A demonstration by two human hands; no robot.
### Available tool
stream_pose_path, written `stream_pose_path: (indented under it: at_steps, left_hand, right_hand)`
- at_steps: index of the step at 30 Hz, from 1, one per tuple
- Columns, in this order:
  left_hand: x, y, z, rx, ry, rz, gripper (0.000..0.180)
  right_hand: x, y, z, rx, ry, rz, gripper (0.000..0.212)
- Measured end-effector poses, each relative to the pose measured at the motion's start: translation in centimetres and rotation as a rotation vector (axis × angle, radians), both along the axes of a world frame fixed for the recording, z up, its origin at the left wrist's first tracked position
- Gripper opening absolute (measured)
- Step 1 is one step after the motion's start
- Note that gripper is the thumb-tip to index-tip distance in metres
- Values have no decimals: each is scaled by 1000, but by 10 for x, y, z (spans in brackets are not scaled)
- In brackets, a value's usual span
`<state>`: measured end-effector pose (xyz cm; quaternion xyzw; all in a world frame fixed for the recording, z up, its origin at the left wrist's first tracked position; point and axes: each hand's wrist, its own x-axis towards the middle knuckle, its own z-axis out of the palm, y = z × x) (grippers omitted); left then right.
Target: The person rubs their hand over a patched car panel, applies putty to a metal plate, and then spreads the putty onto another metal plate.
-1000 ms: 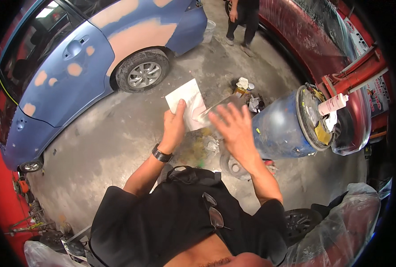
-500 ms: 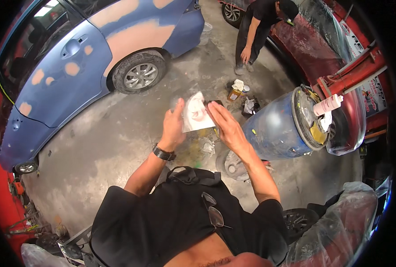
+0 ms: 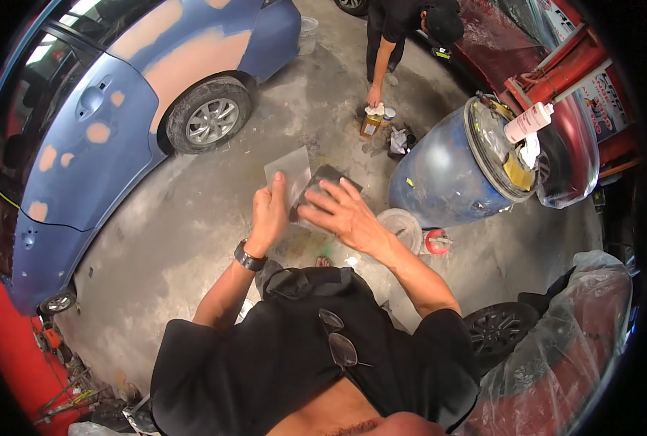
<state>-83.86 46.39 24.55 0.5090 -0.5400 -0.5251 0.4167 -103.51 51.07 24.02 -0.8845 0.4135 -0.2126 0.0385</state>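
My left hand (image 3: 268,218) grips a thin, pale grey flat plate (image 3: 290,167), its thumb pressed against the face. Close beside it, my right hand (image 3: 346,218) holds a dark rectangular flat plate (image 3: 326,176), fingers spread over its surface. The two plates are side by side in front of my chest, their near edges close together; whether they touch is hidden by my fingers. No paste shows on the faces turned to me.
A blue car (image 3: 120,152) with sanded beige patches stands left. On the right is a blue drum (image 3: 439,174) with a pink-white bottle (image 3: 528,122) on top. Ahead, a person (image 3: 403,29) bends toward a yellow-brown can (image 3: 371,123). Plastic-covered bodywork (image 3: 563,341) is lower right.
The plate with white-pink paste facing me no longer shows it. The dark plate has come into fuller view. The other person's hand has reached the can, and my view has shifted.
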Motion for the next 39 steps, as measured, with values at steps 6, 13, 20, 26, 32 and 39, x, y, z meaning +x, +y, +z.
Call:
stream_pose_path:
  at_steps: [6, 13, 20, 26, 32, 39]
  left_hand:
    - [15, -28, -1, 181, 267, 220, 52]
    - [10, -34, 4, 364, 935, 59, 47]
    - [-15, -14, 15, 442, 959, -53, 40]
    - [3, -21, 8, 239, 917, 57, 41]
    - [13, -43, 20, 37, 909, 146, 47]
    - [-3, -30, -17, 198, 783, -19, 47]
  right_hand:
    - [-17, 7, -1, 62, 15, 67, 45]
    - [1, 10, 47, 1, -733, 41, 55]
    - [8, -7, 35, -172, -550, 87, 55]
    - [-28, -26, 10, -67, 52, -217, 51]
    - [-16, -2, -4, 928, -860, -408, 45]
    - [-16, -22, -37, 962, -1454, -955, 85]
